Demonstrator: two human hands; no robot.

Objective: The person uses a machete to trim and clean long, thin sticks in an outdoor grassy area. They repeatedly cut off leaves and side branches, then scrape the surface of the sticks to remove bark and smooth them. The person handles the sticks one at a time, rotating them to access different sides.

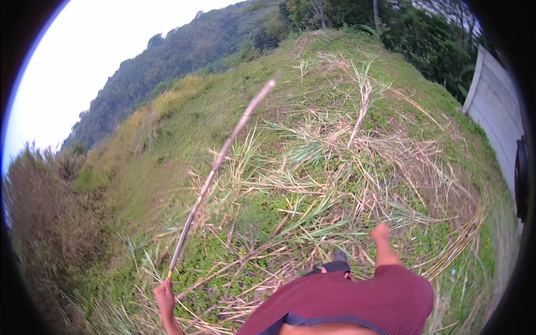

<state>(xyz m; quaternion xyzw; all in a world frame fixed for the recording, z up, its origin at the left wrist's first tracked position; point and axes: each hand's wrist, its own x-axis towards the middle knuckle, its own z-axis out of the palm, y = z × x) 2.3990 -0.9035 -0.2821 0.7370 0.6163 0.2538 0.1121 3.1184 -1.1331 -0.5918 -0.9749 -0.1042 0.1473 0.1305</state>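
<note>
My left hand (pixel 164 297), at the lower left, is closed around the lower end of a long sugarcane stalk (pixel 214 167). The jointed, purplish-brown stalk slants up and to the right, its pale far end blurred. Nothing touches that far end; grass and cut leaves lie behind it. My right hand is out of view. Below me are my maroon shorts (pixel 340 298) and a bare leg (pixel 386 254) stretched forward on the right.
Dry and green cane leaves (pixel 312 162) litter the grassy ground ahead. A leafy cane top (pixel 364 106) lies farther off. On the right stands a grey wall (pixel 494 100). Brown brush (pixel 53 229) grows at left, with wooded hills beyond.
</note>
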